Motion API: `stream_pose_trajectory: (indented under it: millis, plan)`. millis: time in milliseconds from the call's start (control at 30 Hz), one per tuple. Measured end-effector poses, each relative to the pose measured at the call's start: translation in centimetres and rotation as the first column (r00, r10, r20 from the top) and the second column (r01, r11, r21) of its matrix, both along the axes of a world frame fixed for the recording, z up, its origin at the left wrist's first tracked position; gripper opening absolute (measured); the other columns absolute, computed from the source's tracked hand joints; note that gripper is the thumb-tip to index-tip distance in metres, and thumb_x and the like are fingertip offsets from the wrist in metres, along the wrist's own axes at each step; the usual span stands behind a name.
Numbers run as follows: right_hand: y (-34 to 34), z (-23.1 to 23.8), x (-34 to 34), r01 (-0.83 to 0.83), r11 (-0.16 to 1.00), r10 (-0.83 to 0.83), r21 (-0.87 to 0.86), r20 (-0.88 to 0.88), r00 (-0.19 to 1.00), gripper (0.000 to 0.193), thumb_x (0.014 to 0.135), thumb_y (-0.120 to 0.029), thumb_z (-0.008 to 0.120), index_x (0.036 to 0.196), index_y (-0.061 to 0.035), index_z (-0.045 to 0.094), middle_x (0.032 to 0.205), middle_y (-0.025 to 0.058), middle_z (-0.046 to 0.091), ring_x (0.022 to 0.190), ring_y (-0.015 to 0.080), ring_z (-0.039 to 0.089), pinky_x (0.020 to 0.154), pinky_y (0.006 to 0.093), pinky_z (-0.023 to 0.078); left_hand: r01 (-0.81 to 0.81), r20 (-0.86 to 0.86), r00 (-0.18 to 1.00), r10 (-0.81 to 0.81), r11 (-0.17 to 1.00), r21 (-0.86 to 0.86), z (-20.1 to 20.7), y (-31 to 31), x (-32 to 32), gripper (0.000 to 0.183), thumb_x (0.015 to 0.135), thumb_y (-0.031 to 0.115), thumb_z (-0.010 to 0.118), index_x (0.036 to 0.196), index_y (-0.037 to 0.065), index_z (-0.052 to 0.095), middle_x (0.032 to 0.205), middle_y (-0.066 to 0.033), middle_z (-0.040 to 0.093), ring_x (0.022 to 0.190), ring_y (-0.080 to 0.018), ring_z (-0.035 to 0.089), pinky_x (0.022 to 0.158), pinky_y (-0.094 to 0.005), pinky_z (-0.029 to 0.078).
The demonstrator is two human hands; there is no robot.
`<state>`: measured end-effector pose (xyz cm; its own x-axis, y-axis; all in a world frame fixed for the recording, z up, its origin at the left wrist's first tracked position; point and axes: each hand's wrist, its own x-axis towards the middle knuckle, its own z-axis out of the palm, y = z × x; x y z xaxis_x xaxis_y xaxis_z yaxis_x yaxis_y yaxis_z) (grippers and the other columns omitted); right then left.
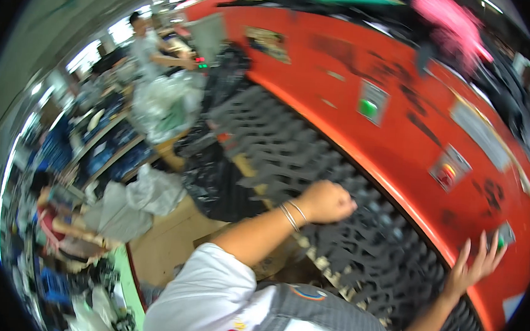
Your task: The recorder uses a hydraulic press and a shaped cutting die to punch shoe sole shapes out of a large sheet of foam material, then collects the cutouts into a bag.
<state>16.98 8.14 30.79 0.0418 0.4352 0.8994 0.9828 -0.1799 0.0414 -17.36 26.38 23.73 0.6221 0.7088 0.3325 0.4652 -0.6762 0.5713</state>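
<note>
My left hand (pixel 329 202), with bangles (pixel 292 216) round its wrist, is closed in a fist over dark grey cut sheet material (pixel 279 142). Whatever its fingers hold, if anything, is hidden. This material has a repeated wavy cut pattern and runs along the front of a large red machine (pixel 346 60). At the far right, my right hand (pixel 476 266) has its fingers spread and raised, close to a green button (pixel 503 242) on the machine's face. Whether the fingertips touch the button I cannot tell.
The machine also carries another green button (pixel 368 108) and a red-and-yellow one (pixel 446 174). Black plastic bags (pixel 215 180) and a clear bag (pixel 168 103) stand to the left. One person (pixel 147 46) works at the back, another (pixel 58 225) at the left. Pink material (pixel 450 28) lies on top.
</note>
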Motion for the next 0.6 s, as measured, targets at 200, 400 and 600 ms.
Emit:
stream_pose_trajectory:
  millis: [200,400,600]
  plan:
    - [-3.1,-4.1,-3.9,-0.375,0.901,0.271,-0.220,-0.391,0.880,0.023,0.089,-0.005,0.058,0.111,0.0034,0.058,0.118,0.0184,0.056,0.110,0.0320,0.053,0.097,0.0387,0.039,-0.127,-0.134,0.984,0.117,0.990,-0.069,-3.6,-4.8,-4.8,0.038,0.084,0.041,0.060,0.066,0.008,0.057,0.071,-0.0085,0.057,0.075,-0.0302,0.058,0.065,-0.0417,0.047]
    - [-4.9,-7.7,-13.5,-0.552,0.616,0.191,-0.562,-0.573,0.797,0.022,0.078,-0.007,0.067,0.095,0.0040,0.059,0.088,0.0170,0.058,0.084,0.0338,0.058,0.076,0.0379,0.046,-0.098,-0.014,0.995,0.099,0.991,0.093,-7.5,-6.7,-3.8,0.034,0.087,0.038,0.056,0.075,0.007,0.064,0.087,-0.0089,0.055,0.090,-0.0280,0.053,0.081,-0.0405,0.044]
    - [-4.1,-9.3,-18.3,-0.364,0.525,-0.088,-0.769,-0.475,0.876,0.068,0.060,-0.013,0.081,0.117,0.0003,0.047,0.121,0.0195,0.045,0.105,0.0403,0.052,0.088,0.0421,0.044,-0.024,0.023,0.999,0.022,0.995,0.092,-8.5,-6.1,-4.7,0.037,0.087,0.040,0.053,0.079,0.006,0.067,0.091,-0.0088,0.056,0.093,-0.0261,0.051,0.087,-0.0388,0.039]
